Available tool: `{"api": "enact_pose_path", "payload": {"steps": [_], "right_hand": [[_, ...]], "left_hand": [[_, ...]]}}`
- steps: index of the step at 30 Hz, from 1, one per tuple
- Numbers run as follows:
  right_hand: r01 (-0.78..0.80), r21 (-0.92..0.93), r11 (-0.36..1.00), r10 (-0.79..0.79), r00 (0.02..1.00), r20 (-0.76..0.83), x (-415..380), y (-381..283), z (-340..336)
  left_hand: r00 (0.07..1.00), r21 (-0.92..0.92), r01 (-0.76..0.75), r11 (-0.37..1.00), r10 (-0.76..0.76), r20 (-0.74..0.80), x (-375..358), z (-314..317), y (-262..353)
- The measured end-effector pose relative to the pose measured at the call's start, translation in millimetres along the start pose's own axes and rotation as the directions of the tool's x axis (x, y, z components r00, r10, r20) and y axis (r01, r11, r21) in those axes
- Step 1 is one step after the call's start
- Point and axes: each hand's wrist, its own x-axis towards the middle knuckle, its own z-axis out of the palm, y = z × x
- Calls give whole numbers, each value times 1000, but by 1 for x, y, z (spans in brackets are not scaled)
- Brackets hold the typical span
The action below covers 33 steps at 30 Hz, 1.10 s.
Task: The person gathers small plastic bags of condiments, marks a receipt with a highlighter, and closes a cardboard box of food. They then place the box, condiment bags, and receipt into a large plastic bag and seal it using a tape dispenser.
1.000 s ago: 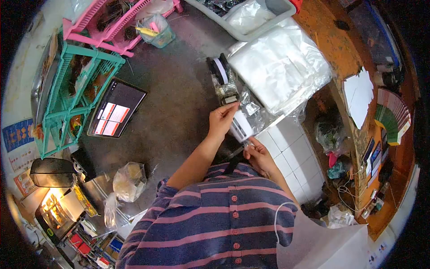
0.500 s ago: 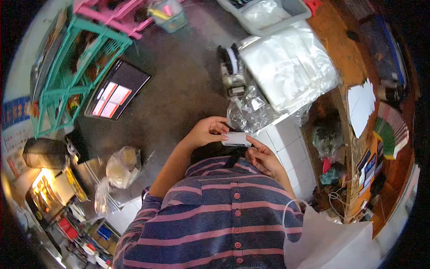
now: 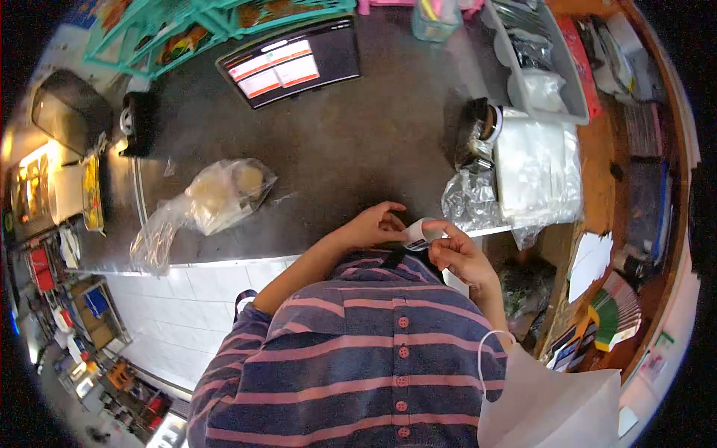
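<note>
A small white paper slip with some dark print is bent into a curve between my hands, close to the front of my striped shirt. My left hand pinches its left end with thumb and fingertips. At the other end, my right hand holds the slip, the index finger lying along its upper edge and the other fingers curled. What the print says is too small to read. Just beyond my right hand lie crumpled clear plastic and a stack of clear plastic bags.
On the dark table stand a lit screen and a tied plastic bag with pale round things. A grey bin, a dark roll and teal racks line the far side. A white face mask hangs at lower right.
My view has turned, so the table and screen appear shifted. The paper slip went from nearly flat to curved, and my right index finger now lies over its upper edge.
</note>
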Motion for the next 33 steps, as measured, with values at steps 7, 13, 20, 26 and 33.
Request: {"api": "enact_pose_path", "payload": {"steps": [7, 13, 20, 26, 33], "right_hand": [[25, -357, 934, -15, 999, 32, 21, -13, 58], [218, -816, 535, -31, 970, 239, 69, -22, 127], [289, -847, 447, -97, 957, 275, 143, 11, 209], [402, -807, 432, -235, 914, 330, 192, 38, 243], [334, -880, 338, -270, 930, 249, 220, 4, 270]], "left_hand": [[941, 114, -304, 946, 317, -118, -82, -36, 33], [786, 490, -390, 780, 559, -264, -182, -74, 50], [719, 78, -351, 933, 322, -616, -277, -93, 0], [479, 138, -260, 956, 252, -841, -305, -128, -44], [545, 83, -417, 905, 322, -774, -307, -176, -35]]}}
